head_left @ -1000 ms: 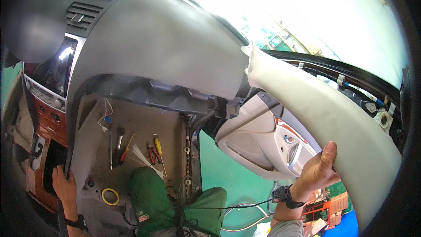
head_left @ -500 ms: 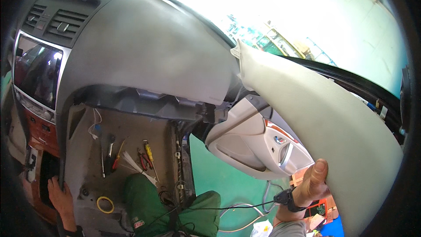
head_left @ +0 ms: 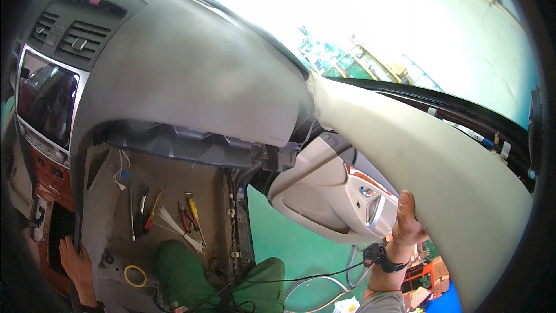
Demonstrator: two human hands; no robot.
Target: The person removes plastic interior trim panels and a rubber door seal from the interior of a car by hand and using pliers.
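Note:
My right hand grips the lower edge of a long beige windshield pillar trim, thumb on the near side; the other fingers are hidden behind it. The trim's narrow end meets the far right corner of the grey dashboard, while its body runs along the dark bare pillar. Whether the end touches the dashboard or sits just in front of it, I cannot tell. At the lower left, my left hand lies on the edge of the wood-look center console, fingers stretched out and holding nothing.
On the footwell floor lie a yellow-handled screwdriver, red pliers, white cable ties, other tools and a yellow ring. The beige car door stands ajar. A black cable runs to my right wrist.
The trim's narrow end has come down against the dashboard corner, and its clip-like tip no longer shows. My right hand has moved slightly up and left with it. My left hand stays on the console.

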